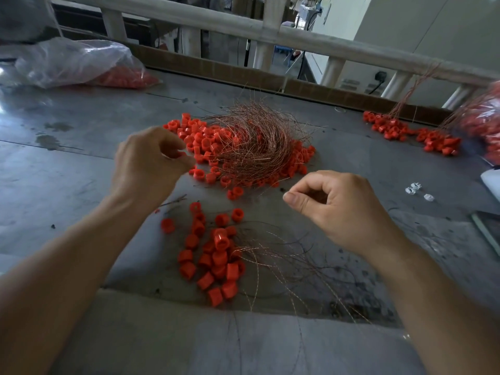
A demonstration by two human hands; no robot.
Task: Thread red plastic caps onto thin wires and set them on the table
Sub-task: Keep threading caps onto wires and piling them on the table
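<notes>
Red caps [220, 240] lie between left hand [147, 161] and right hand [332, 209] (both hands curled; grasp unclear).

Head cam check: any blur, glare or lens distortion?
Head view: wide lens bows the rail; right-edge red bag smeared; glare on the table far left and on the clear bag; left hand, right hand and near caps sharp; light soft, shadows faint.

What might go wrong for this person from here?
The wires lie in a tangled nest over the caps, so pulling one out may drag others along and scatter caps. The near pile has loose wire ends trailing below the right hand. That arm may snag them and drag the pile.
</notes>
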